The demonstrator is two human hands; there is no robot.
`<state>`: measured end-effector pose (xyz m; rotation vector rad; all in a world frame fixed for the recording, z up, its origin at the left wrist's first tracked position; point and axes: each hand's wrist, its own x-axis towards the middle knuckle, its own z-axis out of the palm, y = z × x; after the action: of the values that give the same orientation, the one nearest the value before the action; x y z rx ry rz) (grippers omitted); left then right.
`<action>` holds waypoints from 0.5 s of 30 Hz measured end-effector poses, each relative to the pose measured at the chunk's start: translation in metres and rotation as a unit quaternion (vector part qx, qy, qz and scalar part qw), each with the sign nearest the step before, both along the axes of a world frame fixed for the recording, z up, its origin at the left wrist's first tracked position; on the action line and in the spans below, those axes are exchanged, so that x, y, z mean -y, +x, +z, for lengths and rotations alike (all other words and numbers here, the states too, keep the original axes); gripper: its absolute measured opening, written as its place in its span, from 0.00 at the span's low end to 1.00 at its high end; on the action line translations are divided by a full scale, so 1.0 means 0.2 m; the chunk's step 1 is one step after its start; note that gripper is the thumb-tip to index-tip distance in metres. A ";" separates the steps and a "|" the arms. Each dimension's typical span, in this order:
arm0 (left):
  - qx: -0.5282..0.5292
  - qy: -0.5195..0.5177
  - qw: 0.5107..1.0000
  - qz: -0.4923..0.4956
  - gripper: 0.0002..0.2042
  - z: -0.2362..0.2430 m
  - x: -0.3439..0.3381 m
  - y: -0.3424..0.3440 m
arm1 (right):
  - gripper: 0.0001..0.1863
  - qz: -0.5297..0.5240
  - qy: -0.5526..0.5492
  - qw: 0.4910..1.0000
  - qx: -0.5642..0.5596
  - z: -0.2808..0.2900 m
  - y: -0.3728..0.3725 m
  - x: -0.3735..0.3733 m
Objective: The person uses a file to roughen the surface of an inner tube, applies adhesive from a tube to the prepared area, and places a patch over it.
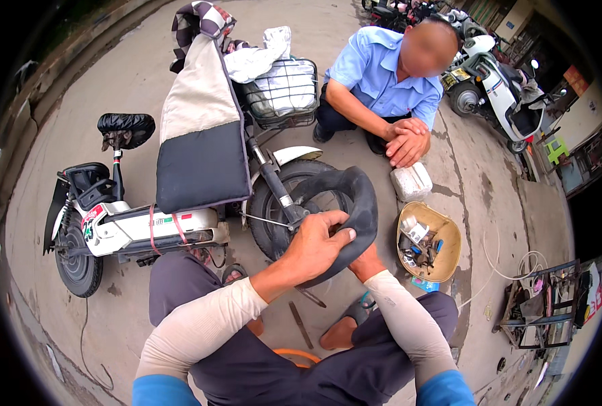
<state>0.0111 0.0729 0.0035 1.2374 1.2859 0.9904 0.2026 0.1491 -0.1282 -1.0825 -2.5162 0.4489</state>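
Note:
My left hand grips a black rubber inner tube, thumb pressed on its near side. My right hand is behind the lower right of the tube, its fingers hidden. The loop of tube hangs in front of the front wheel and fork of a white electric scooter, which has a grey-and-black padded cover over its front. A flat metal bar lies on the concrete between my feet. To the right sit a tan basin of tools and parts and a whitish block.
A person in a light blue shirt squats opposite, hands clasped. A wire basket holds white cloth. Parked scooters line the upper right. A metal rack and a hose are at right, a concrete ledge at left.

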 end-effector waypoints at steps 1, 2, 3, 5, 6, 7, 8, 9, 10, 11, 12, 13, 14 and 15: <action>0.003 0.095 0.995 0.012 0.10 -0.11 0.01 0.09 | 0.22 0.029 -0.046 0.996 -0.067 -0.06 -0.04 -0.01; -0.017 0.139 0.990 0.010 0.10 -0.10 0.03 0.13 | 0.23 0.058 -0.095 0.985 -0.133 -0.13 -0.06 -0.02; -0.041 0.180 0.983 0.016 0.10 -0.11 0.05 0.14 | 0.21 0.052 -0.012 0.998 -0.020 -0.06 -0.15 -0.03; -0.136 0.212 0.968 0.014 0.12 -0.10 0.05 0.16 | 0.17 0.036 0.109 0.985 0.127 -0.01 -0.28 -0.07; -0.129 0.211 0.969 0.017 0.12 -0.08 0.05 0.15 | 0.15 0.002 0.089 0.982 0.167 -0.03 -0.29 -0.06; -0.051 0.158 0.986 -0.005 0.12 -0.06 0.06 0.15 | 0.14 -0.033 0.068 0.976 0.206 -0.04 -0.30 -0.05; 0.025 0.104 0.994 -0.029 0.12 -0.03 0.06 0.14 | 0.14 -0.032 0.068 0.975 0.210 -0.08 -0.30 -0.05; 0.029 0.103 0.994 -0.029 0.12 -0.01 0.06 0.14 | 0.12 -0.036 0.060 0.984 0.166 -0.12 -0.30 -0.06; 0.036 0.098 0.994 -0.042 0.12 0.02 0.06 0.13 | 0.12 -0.040 0.055 0.987 0.146 -0.15 -0.30 -0.06; 0.039 0.090 0.994 -0.051 0.12 0.02 0.06 0.12 | 0.11 -0.039 0.048 0.991 0.123 -0.14 -0.34 -0.04; 0.040 0.086 0.994 -0.050 0.12 0.00 0.06 0.12 | 0.10 -0.047 0.014 0.993 0.109 -0.13 -0.36 -0.02; 0.053 0.080 0.994 -0.052 0.12 -0.04 0.06 0.14 | 0.10 -0.057 -0.020 0.994 0.095 -0.12 -0.39 0.00; 0.065 0.075 0.994 -0.052 0.12 -0.05 0.07 0.15 | 0.12 -0.051 -0.038 0.997 0.048 -0.12 -0.42 0.01; 0.066 0.073 0.994 -0.051 0.12 -0.07 0.07 0.15 | 0.12 -0.050 -0.040 0.997 0.049 -0.13 -0.45 0.02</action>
<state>0.0410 0.0580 -0.0098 1.3119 1.0530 1.0881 0.1124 0.1457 -0.1542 -1.2843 -2.5316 0.4831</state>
